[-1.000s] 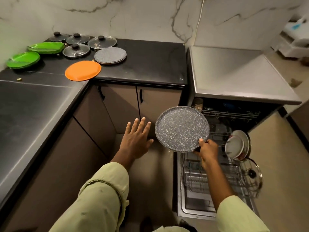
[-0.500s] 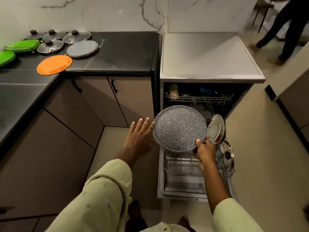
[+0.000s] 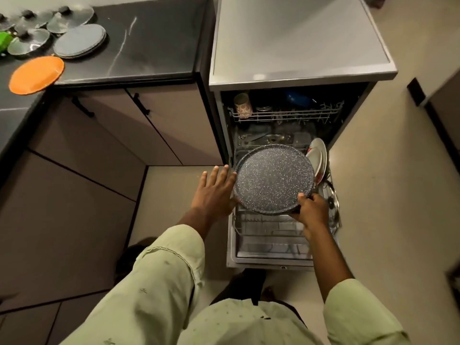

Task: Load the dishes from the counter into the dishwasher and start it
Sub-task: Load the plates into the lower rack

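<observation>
A round, dark grey speckled plate (image 3: pixel 272 179) is held above the pulled-out lower wire rack (image 3: pixel 271 227) of the open grey metal dishwasher (image 3: pixel 298 46), gripped at its near rim by the curled fingers of the right hand (image 3: pixel 312 211). The left hand (image 3: pixel 214 192) is spread, fingers straight, just beside the plate's left rim.

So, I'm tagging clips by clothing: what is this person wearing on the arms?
Loose pale green sleeves on both arms. The left sleeve has a stitched hem at the cuff and a few small dark flecks. The right sleeve is the same fabric. Both end partway along the forearm. No gloves, watch or bracelet show.
</observation>
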Available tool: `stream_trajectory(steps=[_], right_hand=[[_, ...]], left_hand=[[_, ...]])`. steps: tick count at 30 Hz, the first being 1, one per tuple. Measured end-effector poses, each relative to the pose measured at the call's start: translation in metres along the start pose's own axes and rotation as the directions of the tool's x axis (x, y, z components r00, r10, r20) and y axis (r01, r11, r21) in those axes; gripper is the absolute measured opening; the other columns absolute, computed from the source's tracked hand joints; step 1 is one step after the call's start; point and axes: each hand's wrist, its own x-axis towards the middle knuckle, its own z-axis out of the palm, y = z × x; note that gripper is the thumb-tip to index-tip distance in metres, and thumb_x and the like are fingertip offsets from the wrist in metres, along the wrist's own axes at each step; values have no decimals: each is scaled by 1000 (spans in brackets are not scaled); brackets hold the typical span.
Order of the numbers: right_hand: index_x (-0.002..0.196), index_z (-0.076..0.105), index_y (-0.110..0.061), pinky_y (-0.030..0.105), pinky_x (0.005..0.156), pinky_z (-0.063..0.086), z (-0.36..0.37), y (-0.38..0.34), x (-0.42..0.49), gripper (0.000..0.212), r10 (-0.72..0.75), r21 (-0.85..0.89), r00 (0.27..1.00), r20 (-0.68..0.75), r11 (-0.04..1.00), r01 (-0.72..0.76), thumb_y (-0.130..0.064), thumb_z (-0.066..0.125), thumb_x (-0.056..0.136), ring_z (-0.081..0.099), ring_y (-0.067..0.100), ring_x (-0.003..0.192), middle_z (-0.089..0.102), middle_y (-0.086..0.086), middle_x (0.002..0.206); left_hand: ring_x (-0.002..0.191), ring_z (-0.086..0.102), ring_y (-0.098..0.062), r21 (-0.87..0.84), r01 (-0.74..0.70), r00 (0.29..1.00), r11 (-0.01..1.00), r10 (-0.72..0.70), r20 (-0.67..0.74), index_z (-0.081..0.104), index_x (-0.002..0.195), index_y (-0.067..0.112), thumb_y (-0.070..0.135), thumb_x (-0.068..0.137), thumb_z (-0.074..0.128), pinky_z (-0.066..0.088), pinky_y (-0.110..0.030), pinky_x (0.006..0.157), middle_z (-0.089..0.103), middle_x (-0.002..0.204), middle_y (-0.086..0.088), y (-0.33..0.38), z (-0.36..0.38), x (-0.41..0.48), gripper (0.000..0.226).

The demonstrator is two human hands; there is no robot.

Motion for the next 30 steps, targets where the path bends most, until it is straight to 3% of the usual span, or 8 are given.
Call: stream_trajectory(steps=[3, 7, 11, 14, 19, 22, 26, 30], right_hand=[[111, 61, -10, 49, 78, 59, -7, -8, 17, 14, 0, -36, 1000, -11, 999, -1, -12, 54, 98, 65, 30, 96, 67, 12, 107], [114, 62, -10, 47, 75, 59, -16, -20, 44, 20, 4, -100, 999, -46, 995, -9, -9, 55, 96, 66, 28, 91, 68, 8, 103], [96, 67, -25, 58, 78, 57, -24, -9, 85, 19, 3, -227, 996, -92, 974, -24, -22, 60, 79, 70, 30, 88, 72, 5, 98], [89, 64, -27, 57, 73, 59, -28, -7, 111, 22, 14, -293, 992, -127, 955, -51, -6, 58, 85, 70, 31, 85, 71, 2, 93], [90, 56, -26, 53, 72, 58, -38, 7, 190, 20, -60, -529, 981, -187, 847, -49, -7, 59, 84, 68, 35, 75, 69, 7, 86], [97, 58, -17, 39, 66, 54, -45, 12, 249, 11, -175, -671, 971, -164, 741, 20, -11, 60, 87, 64, 31, 71, 70, 10, 84], [109, 58, -7, 29, 64, 43, -46, 14, 314, 18, -304, -755, 947, -100, 643, 126, -10, 59, 91, 61, 27, 73, 66, 9, 88], [106, 56, -6, 43, 71, 53, -29, 25, 367, 17, -386, -803, 921, -55, 565, 189, -12, 55, 90, 64, 40, 86, 67, 20, 95]], left_hand=[[153, -7, -30, -24, -25, 999, 999, 26, 26, 2, 159, 18, 51, 102, 34, 1, -50, 123, -6, 166, -9, 10, 3, 31, 73], [153, -7, -29, -60, -68, 995, 996, 73, 69, 2, 159, 18, 50, 103, 35, 0, -50, 122, -6, 166, -8, 20, 9, 76, 72], [152, -9, -28, -55, -134, 977, 989, 141, 158, 2, 159, 18, 49, 103, 35, -2, -49, 122, -7, 166, -8, 23, 26, 120, 71], [152, -11, -27, -64, -176, 959, 982, 185, 216, 1, 159, 16, 48, 104, 31, -3, -47, 122, -9, 166, -8, 30, 50, 157, 70], [151, -15, -26, -47, -240, 909, 970, 241, 341, -5, 158, 16, 42, 105, 30, -10, -44, 120, -14, 165, -9, 58, 125, 230, 69], [151, -18, -27, -62, -264, 875, 963, 266, 404, -5, 158, 17, 42, 105, 30, -15, -43, 117, -18, 164, -9, 82, 174, 277, 68], [151, -17, -27, -63, -275, 849, 959, 273, 452, -10, 158, 18, 43, 106, 29, -10, -43, 122, -22, 163, -9, 113, 225, 331, 69], [151, -15, -28, -56, -266, 860, 962, 263, 437, -9, 158, 17, 43, 106, 29, -4, -44, 124, -23, 162, -11, 136, 264, 374, 70]])
